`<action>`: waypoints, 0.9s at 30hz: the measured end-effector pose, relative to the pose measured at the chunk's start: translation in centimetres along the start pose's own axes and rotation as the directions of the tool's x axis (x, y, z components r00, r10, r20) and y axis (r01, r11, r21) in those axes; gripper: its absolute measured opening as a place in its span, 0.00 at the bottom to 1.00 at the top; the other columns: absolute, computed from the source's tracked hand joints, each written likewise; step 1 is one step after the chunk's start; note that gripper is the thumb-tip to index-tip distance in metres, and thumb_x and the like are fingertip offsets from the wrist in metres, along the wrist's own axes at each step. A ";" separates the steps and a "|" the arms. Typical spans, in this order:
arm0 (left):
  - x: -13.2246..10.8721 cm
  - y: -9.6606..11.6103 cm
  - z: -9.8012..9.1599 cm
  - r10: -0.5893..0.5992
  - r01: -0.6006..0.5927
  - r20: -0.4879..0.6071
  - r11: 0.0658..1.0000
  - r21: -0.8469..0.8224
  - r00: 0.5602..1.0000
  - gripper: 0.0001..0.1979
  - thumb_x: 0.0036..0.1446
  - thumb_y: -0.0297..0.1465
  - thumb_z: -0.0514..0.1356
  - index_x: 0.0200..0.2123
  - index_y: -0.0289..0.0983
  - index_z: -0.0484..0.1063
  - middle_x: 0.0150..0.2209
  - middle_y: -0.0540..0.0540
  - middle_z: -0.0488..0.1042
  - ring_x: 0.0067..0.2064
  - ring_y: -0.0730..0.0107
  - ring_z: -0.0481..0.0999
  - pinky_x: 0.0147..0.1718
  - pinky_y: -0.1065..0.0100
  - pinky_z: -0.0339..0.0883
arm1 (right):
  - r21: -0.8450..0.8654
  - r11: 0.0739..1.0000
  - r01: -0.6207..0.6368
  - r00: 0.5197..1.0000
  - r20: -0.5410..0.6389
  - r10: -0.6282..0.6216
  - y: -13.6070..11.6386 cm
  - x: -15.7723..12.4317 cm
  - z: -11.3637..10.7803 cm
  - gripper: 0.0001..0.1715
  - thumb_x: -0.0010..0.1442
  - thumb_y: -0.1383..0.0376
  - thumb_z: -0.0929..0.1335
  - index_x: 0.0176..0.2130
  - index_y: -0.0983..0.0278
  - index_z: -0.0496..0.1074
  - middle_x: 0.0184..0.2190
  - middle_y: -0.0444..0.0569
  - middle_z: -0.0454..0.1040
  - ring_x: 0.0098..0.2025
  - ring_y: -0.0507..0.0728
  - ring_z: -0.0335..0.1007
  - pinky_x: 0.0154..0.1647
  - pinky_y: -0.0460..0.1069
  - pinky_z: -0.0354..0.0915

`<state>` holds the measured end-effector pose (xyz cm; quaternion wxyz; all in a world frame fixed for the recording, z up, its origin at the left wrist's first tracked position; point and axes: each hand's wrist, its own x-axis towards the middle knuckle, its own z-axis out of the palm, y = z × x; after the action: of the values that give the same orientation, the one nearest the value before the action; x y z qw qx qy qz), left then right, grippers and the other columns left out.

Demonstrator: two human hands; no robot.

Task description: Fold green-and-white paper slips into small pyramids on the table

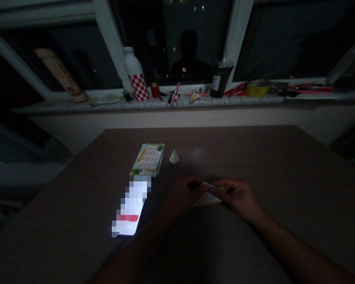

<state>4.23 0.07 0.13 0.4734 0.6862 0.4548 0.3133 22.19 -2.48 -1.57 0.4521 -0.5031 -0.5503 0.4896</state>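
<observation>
A small printed paper (pixel 207 199) with coloured patterns lies between my two hands over the dark table. My left hand (pixel 185 194) pinches its upper left part, fingers curled. On the other side, my right hand (pixel 238 197) holds the paper's right part between thumb and fingers, the thumb lying on top. The fingertips of both hands are close together and cover part of the paper's top edge. Behind my left hand, a small folded paper piece (pixel 174 157) stands on the table. To its left is a stack of printed cards (pixel 149 157).
A phone with a lit screen (pixel 131 207) lies left of my left forearm on the table (pixel 284 165). Along the windowsill (pixel 162 103) stand a checkered bottle (pixel 138 81), a small red jar (pixel 155 90), a dark cup (pixel 219 82), a yellow roll (pixel 257 89) and a tall tube (pixel 62 75).
</observation>
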 end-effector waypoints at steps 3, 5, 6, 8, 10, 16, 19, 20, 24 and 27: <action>0.2 -0.4 0.2 -0.028 0.029 0.010 0.999 -0.035 1.000 0.11 0.53 0.37 0.60 0.33 0.34 0.75 0.29 0.47 0.76 0.32 0.68 0.74 0.29 0.71 0.64 | 0.027 1.000 -0.016 1.000 0.009 0.016 0.1 0.2 0.1 0.11 0.50 0.59 0.73 0.31 0.64 0.77 0.27 0.48 0.79 0.27 0.54 0.73 0.28 0.47 0.66; 0.4 -0.7 0.2 -0.038 0.038 0.003 0.998 -0.041 0.999 0.12 0.53 0.38 0.61 0.32 0.34 0.75 0.28 0.47 0.75 0.31 0.68 0.73 0.29 0.71 0.63 | 0.047 0.999 -0.027 1.000 -0.002 0.027 0.2 0.3 0.1 0.12 0.49 0.58 0.73 0.31 0.64 0.77 0.26 0.47 0.78 0.26 0.53 0.72 0.27 0.47 0.65; 0.6 -0.9 0.2 -0.042 0.042 0.006 0.998 -0.054 0.999 0.12 0.52 0.38 0.61 0.32 0.34 0.75 0.29 0.47 0.75 0.31 0.68 0.73 0.29 0.71 0.63 | 0.050 0.998 -0.033 0.999 -0.007 0.033 0.2 0.3 0.1 0.12 0.49 0.58 0.73 0.31 0.65 0.76 0.25 0.47 0.78 0.26 0.53 0.72 0.27 0.46 0.65; 1.0 -1.2 0.2 -0.054 0.058 0.034 0.992 -0.110 0.998 0.11 0.51 0.37 0.62 0.33 0.34 0.75 0.31 0.47 0.76 0.32 0.68 0.74 0.30 0.70 0.65 | 0.055 0.997 -0.046 0.999 -0.008 0.047 0.3 0.3 0.1 0.13 0.50 0.58 0.73 0.31 0.65 0.76 0.25 0.47 0.78 0.25 0.52 0.71 0.25 0.46 0.64; 1.2 -1.5 0.1 -0.077 0.089 0.077 0.982 -0.168 0.994 0.11 0.49 0.33 0.63 0.35 0.34 0.74 0.33 0.46 0.77 0.34 0.66 0.75 0.33 0.69 0.66 | 0.042 0.997 -0.057 0.998 0.008 0.057 0.6 0.3 0.0 0.14 0.51 0.57 0.72 0.32 0.65 0.76 0.25 0.47 0.78 0.25 0.53 0.71 0.25 0.46 0.64; 1.2 -2.3 -0.1 -0.021 0.014 0.049 0.990 0.138 0.999 0.13 0.48 0.30 0.62 0.40 0.36 0.72 0.33 0.47 0.76 0.34 0.66 0.75 0.31 0.69 0.65 | -0.361 0.921 0.147 0.989 0.083 -0.125 1.4 0.8 -0.5 0.07 0.56 0.63 0.69 0.30 0.63 0.76 0.28 0.48 0.78 0.31 0.56 0.72 0.33 0.49 0.64; 1.2 -2.6 0.0 0.011 -0.027 0.051 0.944 0.329 0.999 0.16 0.48 0.32 0.63 0.42 0.37 0.72 0.33 0.47 0.76 0.34 0.64 0.74 0.30 0.69 0.63 | -0.536 0.805 0.254 0.967 0.131 -0.217 1.3 1.1 -0.7 0.06 0.56 0.66 0.68 0.29 0.62 0.76 0.27 0.47 0.77 0.32 0.56 0.71 0.35 0.50 0.63; 1.2 -2.7 0.0 0.016 -0.036 0.055 0.928 0.372 0.998 0.15 0.48 0.33 0.63 0.41 0.38 0.72 0.33 0.47 0.76 0.34 0.63 0.74 0.30 0.69 0.63 | -0.565 0.780 0.268 0.963 0.143 -0.228 1.3 1.2 -0.8 0.07 0.56 0.66 0.68 0.28 0.62 0.76 0.27 0.47 0.77 0.32 0.56 0.70 0.35 0.50 0.63; 1.4 -2.8 0.3 0.031 -0.059 0.071 0.901 0.429 0.997 0.10 0.50 0.34 0.61 0.36 0.37 0.74 0.33 0.46 0.77 0.35 0.63 0.74 0.32 0.68 0.63 | -0.565 0.773 0.288 0.958 0.161 -0.239 1.6 1.5 -0.8 0.07 0.56 0.66 0.68 0.27 0.62 0.75 0.26 0.47 0.76 0.32 0.56 0.70 0.35 0.50 0.63; 1.5 -2.7 0.4 0.024 -0.053 0.093 0.944 0.325 0.995 0.08 0.51 0.32 0.59 0.35 0.36 0.75 0.34 0.46 0.77 0.37 0.63 0.74 0.33 0.69 0.63 | -0.473 0.837 0.276 0.961 0.162 -0.225 1.8 1.5 -0.9 0.06 0.55 0.67 0.68 0.28 0.63 0.76 0.27 0.48 0.76 0.32 0.56 0.70 0.34 0.49 0.64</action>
<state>4.24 1.71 -2.52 0.3664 0.7769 0.4659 0.2123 23.15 -0.91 -3.26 0.3414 -0.4999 -0.7394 0.2946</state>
